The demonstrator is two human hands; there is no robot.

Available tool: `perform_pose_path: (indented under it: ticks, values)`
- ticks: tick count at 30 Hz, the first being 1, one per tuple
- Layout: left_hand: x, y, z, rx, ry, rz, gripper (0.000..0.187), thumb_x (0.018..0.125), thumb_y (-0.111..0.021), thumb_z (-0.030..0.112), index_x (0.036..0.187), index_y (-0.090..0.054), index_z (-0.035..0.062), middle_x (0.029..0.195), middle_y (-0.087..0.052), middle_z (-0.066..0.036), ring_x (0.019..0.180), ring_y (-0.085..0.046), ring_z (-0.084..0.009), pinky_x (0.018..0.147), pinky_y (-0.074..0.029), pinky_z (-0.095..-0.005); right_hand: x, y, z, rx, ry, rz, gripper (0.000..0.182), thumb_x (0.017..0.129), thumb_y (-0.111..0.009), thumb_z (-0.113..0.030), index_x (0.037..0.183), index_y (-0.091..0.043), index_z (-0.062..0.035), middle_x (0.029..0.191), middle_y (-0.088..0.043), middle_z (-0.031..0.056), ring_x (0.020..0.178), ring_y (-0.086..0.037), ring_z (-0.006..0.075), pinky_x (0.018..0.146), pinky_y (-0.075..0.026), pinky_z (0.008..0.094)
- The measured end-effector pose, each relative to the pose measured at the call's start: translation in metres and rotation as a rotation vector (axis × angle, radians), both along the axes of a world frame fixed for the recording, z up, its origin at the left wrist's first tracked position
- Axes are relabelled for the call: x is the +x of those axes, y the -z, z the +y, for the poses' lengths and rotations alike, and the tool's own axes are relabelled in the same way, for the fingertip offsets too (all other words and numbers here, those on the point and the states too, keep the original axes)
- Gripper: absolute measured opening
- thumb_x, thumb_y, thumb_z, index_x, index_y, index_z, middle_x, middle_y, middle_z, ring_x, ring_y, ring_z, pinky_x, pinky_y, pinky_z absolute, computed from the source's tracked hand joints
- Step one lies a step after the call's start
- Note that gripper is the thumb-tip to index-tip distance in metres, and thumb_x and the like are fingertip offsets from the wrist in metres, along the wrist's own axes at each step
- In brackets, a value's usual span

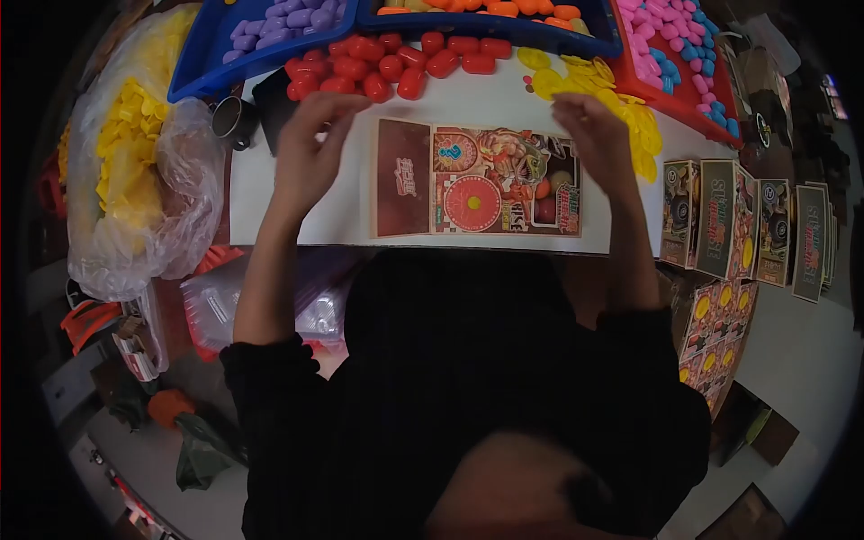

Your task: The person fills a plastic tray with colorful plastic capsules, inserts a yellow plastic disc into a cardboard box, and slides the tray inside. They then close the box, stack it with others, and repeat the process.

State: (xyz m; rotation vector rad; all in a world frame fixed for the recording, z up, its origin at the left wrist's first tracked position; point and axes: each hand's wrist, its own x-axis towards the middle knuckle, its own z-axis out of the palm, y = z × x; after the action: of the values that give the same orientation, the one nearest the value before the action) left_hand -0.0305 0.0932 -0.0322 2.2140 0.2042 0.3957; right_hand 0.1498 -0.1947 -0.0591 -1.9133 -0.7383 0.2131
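A flat printed cardboard package [504, 153] lies on the white table in front of me, its dark brown flap [402, 180] folded out to the left. On its face are a red disc with a yellow centre [472, 202] and colourful artwork. My left hand [319, 126] hovers above the package's upper left corner, thumb and fingers apart, just below a pile of red plastic capsules [375, 87]. Over the upper right corner, my right hand [596, 130] has its fingers loosely bent, beside the yellow discs [641, 135]. I see nothing held in either hand.
Blue trays hold purple capsules [283, 22] and orange capsules [504, 8]; a red tray [720, 121] holds pink and blue ones. At left are a dark cup [234, 120] and a plastic bag of yellow pieces [135, 135]. Printed boxes [715, 216] stand at right.
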Motion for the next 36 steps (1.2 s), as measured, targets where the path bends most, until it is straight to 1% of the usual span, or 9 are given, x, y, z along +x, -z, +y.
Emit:
perform_pose_path:
  ticks: [3, 5, 8, 12, 14, 16, 20, 28, 36]
  values:
    - [-0.027, -0.028, -0.034, 0.167, 0.128, -0.109, 0.023, 0.075, -0.063, 0.005, 0.098, -0.063, 0.0062, 0.096, -0.058, -0.01, 0.09, -0.056, -0.0262, 0.08, -0.045, -0.0331, 0.066, 0.015, 0.011, -0.214, -0.028, -0.375, 0.029, 0.077, -0.065, -0.013, 0.103, -0.06, -0.0008, 0.088, -0.063, 0.0164, 0.08, -0.062, 0.031, 0.072, -0.05, 0.0351]
    - [-0.035, -0.024, -0.063, 0.265, 0.344, 0.006, 0.042, 0.069, -0.071, 0.012, 0.109, -0.059, 0.0104, 0.107, -0.054, -0.01, 0.101, -0.051, -0.0281, 0.087, -0.041, -0.0376, 0.083, 0.026, 0.027, -0.753, -0.183, -0.602, 0.025, 0.078, -0.063, -0.016, 0.097, -0.062, 0.0001, 0.09, -0.063, 0.0196, 0.081, -0.062, 0.0335, 0.073, -0.05, 0.0381]
    - [-0.037, 0.01, -0.084, 0.369, 0.408, 0.092, 0.061, 0.064, -0.075, 0.016, 0.121, -0.052, 0.0136, 0.118, -0.048, -0.009, 0.108, -0.045, -0.0287, 0.09, -0.037, -0.041, 0.098, 0.039, 0.044, -0.964, -0.182, -0.585, 0.028, 0.077, -0.064, -0.019, 0.097, -0.062, 0.0001, 0.092, -0.062, 0.0204, 0.083, -0.061, 0.0343, 0.074, -0.049, 0.041]
    - [-0.013, 0.025, -0.087, 0.427, 0.276, 0.037, 0.063, 0.063, -0.075, 0.019, 0.121, -0.052, 0.0132, 0.118, -0.049, -0.007, 0.107, -0.045, -0.0269, 0.089, -0.037, -0.041, 0.05, -0.013, 0.023, -0.536, -0.006, -0.489, 0.031, 0.077, -0.066, -0.017, 0.102, -0.06, -0.0004, 0.09, -0.063, 0.0176, 0.079, -0.062, 0.0317, 0.071, -0.05, 0.0379]
    - [-0.004, 0.026, -0.09, 0.446, 0.254, 0.009, 0.063, 0.063, -0.074, 0.02, 0.121, -0.052, 0.0128, 0.117, -0.049, -0.007, 0.106, -0.045, -0.0262, 0.089, -0.037, -0.0406, 0.008, -0.027, 0.016, -0.144, -0.138, -0.125, 0.037, 0.075, -0.068, -0.015, 0.108, -0.057, -0.0023, 0.095, -0.061, 0.0135, 0.074, -0.062, 0.0275, 0.067, -0.051, 0.0335]
    - [0.003, 0.026, -0.093, 0.608, 0.299, 0.075, 0.064, 0.064, -0.075, 0.024, 0.122, -0.052, 0.0151, 0.118, -0.049, -0.007, 0.106, -0.047, -0.0271, 0.091, -0.037, -0.0399, -0.031, -0.014, 0.012, -0.144, -0.168, 0.083, 0.034, 0.074, -0.07, -0.014, 0.104, -0.059, -0.0036, 0.1, -0.058, 0.0103, 0.069, -0.06, 0.0226, 0.063, -0.05, 0.0301]
    - [0.008, 0.017, -0.09, 0.727, 0.35, 0.085, 0.064, 0.064, -0.075, 0.029, 0.122, -0.053, 0.0135, 0.119, -0.049, -0.007, 0.109, -0.046, -0.0266, 0.091, -0.037, -0.0404, -0.052, -0.004, 0.01, -0.282, -0.113, -0.606, 0.032, 0.066, -0.076, -0.016, 0.094, -0.062, -0.0063, 0.099, -0.057, 0.0083, 0.089, -0.056, 0.0245, 0.077, -0.047, 0.0358]
    - [0.024, 0.021, -0.069, 0.254, 0.359, 0.112, 0.085, 0.063, -0.077, 0.033, 0.134, -0.038, 0.0095, 0.104, -0.058, -0.008, 0.098, -0.053, -0.0281, 0.086, -0.043, -0.0371, -0.049, -0.002, 0.011, -0.212, -0.268, -0.367, 0.032, 0.063, -0.076, -0.01, 0.093, -0.062, -0.0058, 0.106, -0.059, 0.0072, 0.101, -0.055, 0.025, 0.086, -0.045, 0.0338]
    - [0.025, 0.018, -0.069, 0.259, 0.346, 0.14, 0.091, 0.061, -0.079, 0.029, 0.137, -0.031, 0.0101, 0.1, -0.058, -0.008, 0.096, -0.054, -0.0279, 0.085, -0.043, -0.0375, -0.042, -0.004, 0.017, -0.221, -0.527, -0.246, 0.036, 0.063, -0.077, -0.01, 0.095, -0.063, -0.0057, 0.11, -0.061, 0.0051, 0.1, -0.056, 0.0228, 0.086, -0.046, 0.0323]
